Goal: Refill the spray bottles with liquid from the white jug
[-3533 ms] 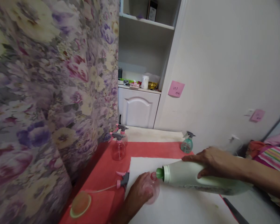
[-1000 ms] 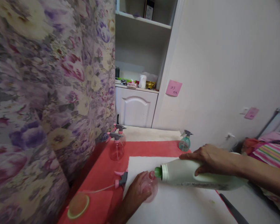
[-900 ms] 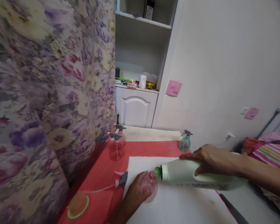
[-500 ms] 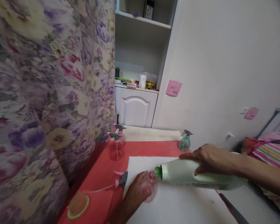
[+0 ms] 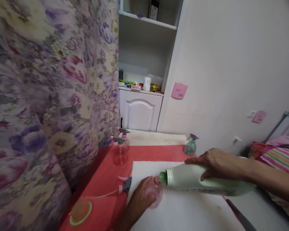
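Left hand (image 5: 141, 199), grip closed round pink bottle (image 5: 157, 196), see-through, upright, head off, on white sheet (image 5: 183, 215). No writing made out on it. Right hand (image 5: 215, 163), grip holding jug (image 5: 188, 178) from above: pale green, tipped nearly flat, mouth toward bottle. Jug's green spout (image 5: 163, 177) is right at bottle's neck; can't tell if they touch. Can't make out liquid. Dark print runs along jug's lower side, too slanted and blurred to read, so brand unknown.

Left of left hand: cap (image 5: 80, 211), round, pale green rim, on red cover (image 5: 106, 179) of worktop. Spray head (image 5: 125, 186), pink and grey, lies by sheet's left edge, thin tube (image 5: 103, 195) running left to near cap.

Farther back on worktop: two pink sprayers (image 5: 120, 155) at left, upright, one partly behind the other, grey-and-pink heads on. Green sprayer (image 5: 190, 149) at right, upright, grey head on. No text legible on these three. Cream strip (image 5: 156, 138) along far edge.

Right side: striped cloth (image 5: 281, 158) in a pile. Wall: pink note (image 5: 179, 91), handwritten in two lines; top looks like "293" or "243", bottom starts "55", last character unclear. Second pink note (image 5: 259, 117), by a switch, marks too small to read.

Beyond: white cabinet (image 5: 141, 112); white jar (image 5: 147, 84) on its ledge, no label readable. Upper shelf: dark box (image 5: 154, 11), pale label, text too small.
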The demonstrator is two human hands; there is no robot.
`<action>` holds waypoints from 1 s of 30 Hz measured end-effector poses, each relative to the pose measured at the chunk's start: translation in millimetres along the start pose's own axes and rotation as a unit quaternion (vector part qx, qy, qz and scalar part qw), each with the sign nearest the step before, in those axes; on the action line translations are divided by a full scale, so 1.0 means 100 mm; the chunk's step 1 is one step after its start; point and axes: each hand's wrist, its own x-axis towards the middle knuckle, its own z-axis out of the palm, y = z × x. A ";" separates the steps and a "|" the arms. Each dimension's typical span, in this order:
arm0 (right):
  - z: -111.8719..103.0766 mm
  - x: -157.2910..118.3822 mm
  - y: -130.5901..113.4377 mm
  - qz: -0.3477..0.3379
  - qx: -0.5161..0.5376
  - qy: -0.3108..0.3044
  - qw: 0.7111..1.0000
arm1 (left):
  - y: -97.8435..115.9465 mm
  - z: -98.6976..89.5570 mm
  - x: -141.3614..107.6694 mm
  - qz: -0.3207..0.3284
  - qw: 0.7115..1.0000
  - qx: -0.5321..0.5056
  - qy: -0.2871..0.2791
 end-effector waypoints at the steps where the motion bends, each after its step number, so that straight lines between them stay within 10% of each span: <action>1: 0.00 0.00 0.00 0.000 0.001 -0.001 1.000 | 0.00 0.00 0.00 -0.001 1.000 0.001 0.000; 30: -0.03 0.00 -0.02 0.012 0.010 -0.011 1.000 | 0.01 0.00 0.00 -0.002 1.000 -0.008 0.001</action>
